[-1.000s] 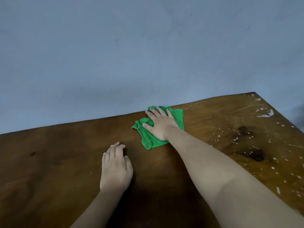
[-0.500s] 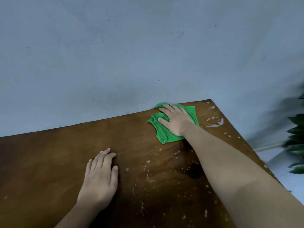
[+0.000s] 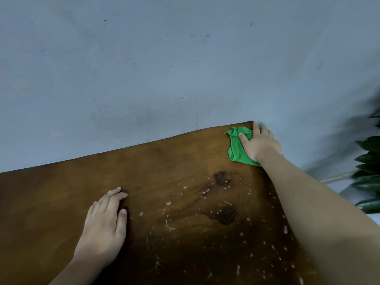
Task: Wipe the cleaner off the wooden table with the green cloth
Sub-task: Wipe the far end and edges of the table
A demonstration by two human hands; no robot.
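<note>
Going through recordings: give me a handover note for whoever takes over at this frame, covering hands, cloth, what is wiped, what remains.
Right hand: flat on the green cloth, pressing it onto the wooden table's far right corner.
Left hand: flat on the table, holding nothing.
Done: the far strip and left part show no cleaner.
Left: white cleaner droplets speckle the near right area around the dark knots.

Likely a home room: wooden table (image 3: 61,202) against a plain blue-grey wall (image 3: 144,68), houseplant (image 3: 368,161) beside.
</note>
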